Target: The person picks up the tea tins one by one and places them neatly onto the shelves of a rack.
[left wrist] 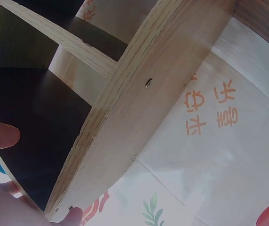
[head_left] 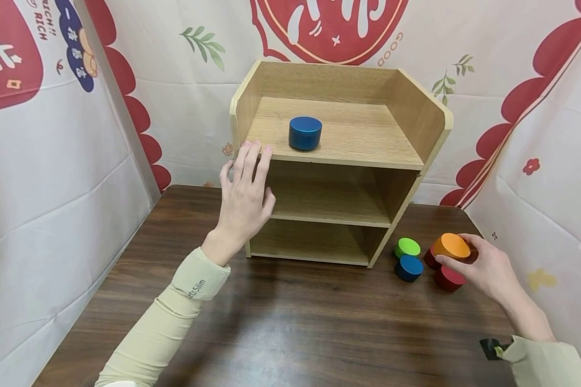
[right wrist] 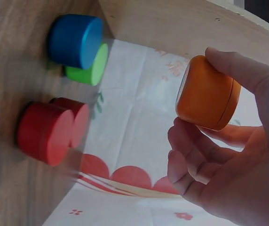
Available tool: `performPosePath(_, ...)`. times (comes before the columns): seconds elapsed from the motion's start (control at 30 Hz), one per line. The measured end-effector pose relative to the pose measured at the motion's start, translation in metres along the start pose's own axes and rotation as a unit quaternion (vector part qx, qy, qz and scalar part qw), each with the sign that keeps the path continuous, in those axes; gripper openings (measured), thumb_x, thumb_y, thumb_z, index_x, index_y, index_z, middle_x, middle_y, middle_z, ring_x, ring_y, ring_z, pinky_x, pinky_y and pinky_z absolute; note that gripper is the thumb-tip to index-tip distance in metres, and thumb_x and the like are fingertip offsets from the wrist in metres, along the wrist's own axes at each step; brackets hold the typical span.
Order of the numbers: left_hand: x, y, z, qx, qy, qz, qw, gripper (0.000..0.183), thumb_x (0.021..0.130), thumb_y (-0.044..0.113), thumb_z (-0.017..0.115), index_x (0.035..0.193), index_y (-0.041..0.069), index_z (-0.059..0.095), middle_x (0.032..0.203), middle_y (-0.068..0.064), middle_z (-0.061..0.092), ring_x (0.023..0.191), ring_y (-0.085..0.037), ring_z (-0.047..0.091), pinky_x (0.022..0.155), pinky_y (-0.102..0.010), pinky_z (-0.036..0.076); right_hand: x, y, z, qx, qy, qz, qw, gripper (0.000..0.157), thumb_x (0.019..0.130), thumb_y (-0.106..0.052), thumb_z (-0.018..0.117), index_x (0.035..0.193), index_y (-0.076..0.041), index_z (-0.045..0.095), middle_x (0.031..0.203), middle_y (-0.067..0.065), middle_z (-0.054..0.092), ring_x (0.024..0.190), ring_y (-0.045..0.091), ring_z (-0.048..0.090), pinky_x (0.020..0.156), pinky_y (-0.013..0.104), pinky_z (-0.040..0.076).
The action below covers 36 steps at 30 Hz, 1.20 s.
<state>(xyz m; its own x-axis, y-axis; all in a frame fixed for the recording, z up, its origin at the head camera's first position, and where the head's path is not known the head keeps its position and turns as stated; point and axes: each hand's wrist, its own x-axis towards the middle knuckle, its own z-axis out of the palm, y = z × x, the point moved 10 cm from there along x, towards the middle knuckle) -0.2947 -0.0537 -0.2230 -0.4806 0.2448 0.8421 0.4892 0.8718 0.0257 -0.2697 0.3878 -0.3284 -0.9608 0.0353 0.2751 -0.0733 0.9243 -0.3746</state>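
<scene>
Between thumb and fingers my right hand [head_left: 491, 269] pinches an orange round tin [head_left: 452, 245], raised above the table at the right; the right wrist view shows the orange tin [right wrist: 205, 94] tilted on its side relative to that camera. Below it stand two red tins [head_left: 449, 278], one partly hidden. A blue tin [head_left: 409, 267] and a green tin [head_left: 408, 247] are beside them. My left hand [head_left: 243, 199] rests its fingertips at the left front edge of the wooden shelf's top board, fingers extended. On that board sits another blue tin [head_left: 305, 133].
The wooden shelf [head_left: 319, 219] stands on the dark wood table [head_left: 290, 322] and has two compartments below its top board. Printed white cloth [head_left: 68, 177] hangs at the left, back and right. A small black object [head_left: 490, 348] lies by the right sleeve.
</scene>
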Motion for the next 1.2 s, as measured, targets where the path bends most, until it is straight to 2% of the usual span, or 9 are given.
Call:
performPosePath(0.17,0.0,0.001,-0.001,-0.002,0.004,0.0,1.0,0.077,0.079,0.007,0.057,0.15,0.012,0.03,0.153,-0.011,0.033,0.147,-0.026,0.022,0.106,-0.058,0.026,0.006,-0.012,-0.005,0.008,-0.013,-0.002,1.0,0.073,0.079,-0.042,0.076,0.128,0.006,0.051,0.106,0.026,0.059,0.087,0.033,0.052,0.058,0.019,0.039)
performPosePath(0.33,0.0,0.0,-0.001,-0.004,0.007,0.0,1.0,0.077,0.079,0.006,0.056,0.15,0.012,0.03,0.153,-0.011,0.034,0.146,-0.026,0.022,0.106,-0.057,0.026,0.011,-0.027,-0.012,0.017,-0.021,-0.01,1.0,0.071,0.08,-0.042,0.074,0.13,0.004,0.05,0.105,0.023,0.06,0.087,0.031,0.053,0.057,0.018,0.041)
performPosePath(0.63,0.0,0.0,-0.001,-0.003,0.005,-0.002,1.0,0.076,0.079,0.006,0.056,0.15,0.012,0.029,0.153,-0.012,0.034,0.147,-0.026,0.022,0.106,-0.057,0.025,0.016,-0.051,-0.027,0.019,-0.012,-0.023,0.999,0.07,0.081,-0.042,0.074,0.13,0.002,0.05,0.103,0.02,0.06,0.083,0.029,0.054,0.056,0.017,0.042)
performPosePath(0.73,0.0,0.0,-0.001,-0.003,0.006,-0.001,1.0,0.076,0.079,0.006,0.056,0.151,0.012,0.029,0.153,-0.012,0.033,0.147,-0.026,0.022,0.106,-0.057,0.025,0.019,-0.058,-0.031,0.019,-0.004,-0.029,0.999,0.068,0.08,-0.042,0.075,0.127,0.001,0.052,0.102,0.019,0.061,0.081,0.025,0.052,0.057,0.016,0.041)
performPosePath(0.9,0.0,0.001,-0.002,-0.005,0.01,0.001,0.9999,0.076,0.079,0.006,0.058,0.15,0.011,0.03,0.152,-0.011,0.034,0.146,-0.026,0.023,0.105,-0.057,0.026,0.021,-0.067,-0.039,0.018,0.007,-0.04,0.999,0.065,0.078,-0.04,0.077,0.124,0.0,0.055,0.1,0.018,0.062,0.077,0.01,0.049,0.058,0.014,0.038)
performPosePath(1.2,0.0,0.0,0.0,-0.006,0.004,-0.003,1.0,0.075,0.08,0.006,0.055,0.15,0.011,0.03,0.153,-0.011,0.033,0.147,-0.026,0.021,0.107,-0.056,0.025,0.027,-0.087,-0.051,0.02,0.014,-0.057,0.998,0.061,0.078,-0.038,0.077,0.122,-0.002,0.056,0.098,0.016,0.063,0.071,0.0,0.044,0.057,0.016,0.038)
